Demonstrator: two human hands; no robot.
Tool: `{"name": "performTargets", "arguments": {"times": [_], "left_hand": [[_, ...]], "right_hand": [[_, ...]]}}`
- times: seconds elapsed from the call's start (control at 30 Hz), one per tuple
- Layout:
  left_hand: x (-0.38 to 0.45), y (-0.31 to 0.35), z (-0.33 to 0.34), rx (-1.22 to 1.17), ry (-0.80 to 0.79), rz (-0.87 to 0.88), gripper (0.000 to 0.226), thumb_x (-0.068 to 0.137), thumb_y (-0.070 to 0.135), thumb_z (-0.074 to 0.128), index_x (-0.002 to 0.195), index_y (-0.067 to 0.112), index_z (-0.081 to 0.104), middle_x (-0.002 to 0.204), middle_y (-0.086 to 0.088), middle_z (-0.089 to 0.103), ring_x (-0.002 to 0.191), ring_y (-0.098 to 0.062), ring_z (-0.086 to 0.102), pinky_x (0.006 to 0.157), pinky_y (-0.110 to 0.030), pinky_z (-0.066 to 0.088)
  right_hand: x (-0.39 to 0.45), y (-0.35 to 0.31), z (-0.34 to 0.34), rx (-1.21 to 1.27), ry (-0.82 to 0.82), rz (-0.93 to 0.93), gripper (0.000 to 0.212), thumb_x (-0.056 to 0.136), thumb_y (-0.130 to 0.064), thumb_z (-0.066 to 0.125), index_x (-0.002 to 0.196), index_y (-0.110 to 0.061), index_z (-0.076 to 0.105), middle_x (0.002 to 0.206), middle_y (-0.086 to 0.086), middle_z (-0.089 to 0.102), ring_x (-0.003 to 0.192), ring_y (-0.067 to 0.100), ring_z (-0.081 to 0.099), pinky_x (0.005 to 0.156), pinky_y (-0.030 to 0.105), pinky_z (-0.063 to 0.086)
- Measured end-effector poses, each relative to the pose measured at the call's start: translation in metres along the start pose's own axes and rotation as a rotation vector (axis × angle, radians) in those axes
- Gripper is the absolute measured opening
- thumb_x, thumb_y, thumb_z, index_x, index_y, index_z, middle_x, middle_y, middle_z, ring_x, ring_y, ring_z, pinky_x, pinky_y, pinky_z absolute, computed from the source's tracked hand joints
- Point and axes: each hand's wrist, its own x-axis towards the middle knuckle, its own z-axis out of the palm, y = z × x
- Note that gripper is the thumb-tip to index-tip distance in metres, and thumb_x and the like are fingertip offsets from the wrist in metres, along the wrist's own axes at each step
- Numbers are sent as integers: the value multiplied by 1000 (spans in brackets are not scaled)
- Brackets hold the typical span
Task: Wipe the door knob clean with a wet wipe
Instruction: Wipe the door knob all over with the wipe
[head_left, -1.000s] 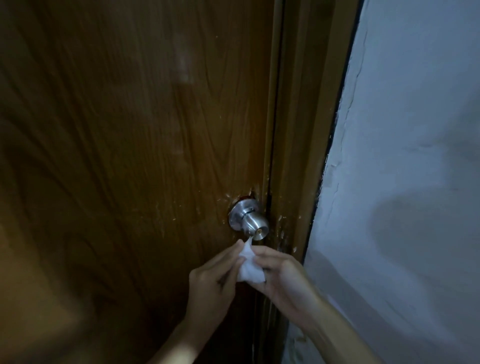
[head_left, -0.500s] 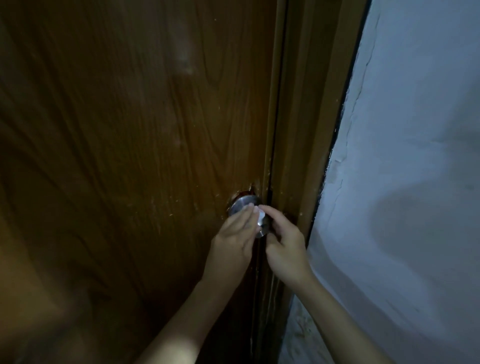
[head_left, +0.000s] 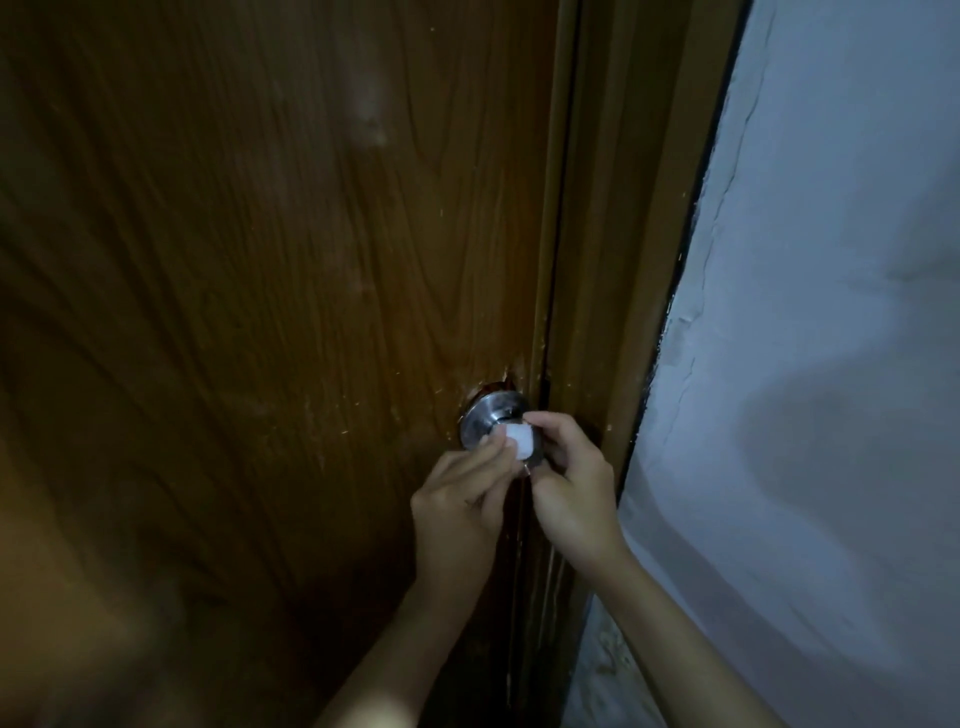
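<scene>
A round silver door knob (head_left: 485, 420) sits at the right edge of a dark brown wooden door (head_left: 260, 312). A small white wet wipe (head_left: 519, 440) is draped over the knob's front end, hiding it. My left hand (head_left: 462, 506) presses the wipe from the left with its fingertips. My right hand (head_left: 569, 486) pinches the wipe from the right, thumb and forefinger on its top edge. Only the knob's base plate and neck show.
A brown door frame (head_left: 618, 260) runs down just right of the knob. Beyond it is a pale, cracked wall (head_left: 831, 364) with a shadow on it. The light is dim.
Both hands rose from below the knob and brought the wipe onto it. The wipe now lies spread over the knob's front, and my left fingers have slipped lower on it.
</scene>
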Motion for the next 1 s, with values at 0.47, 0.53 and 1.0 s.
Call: {"name": "performTargets", "arguments": {"times": [0.47, 0.53, 1.0], "left_hand": [[10, 22, -7, -1155, -143, -1334, 43, 71, 18, 67, 110, 2, 63, 108, -12, 70, 102, -19, 65, 94, -29, 47], [13, 19, -8, -1233, -166, -1356, 43, 71, 20, 65, 110, 3, 63, 107, -12, 71, 102, -18, 65, 94, -29, 46], [30, 25, -11, -1206, -189, -1460, 28, 72, 13, 68, 97, 0, 67, 96, -16, 73, 96, -22, 67, 85, -30, 52]], "right_hand": [[-1, -3, -3, 56, -50, -14, 41, 84, 3, 55, 117, -21, 58, 112, 0, 64, 100, 4, 60, 81, 21, 53], [1, -4, -5, 88, -65, 9, 42, 82, 3, 55, 113, -25, 59, 112, 1, 64, 102, 11, 62, 83, 29, 53], [5, -1, -16, 167, -167, 3, 35, 78, -8, 54, 104, -31, 63, 110, -6, 64, 107, 10, 59, 89, 30, 49]]}}
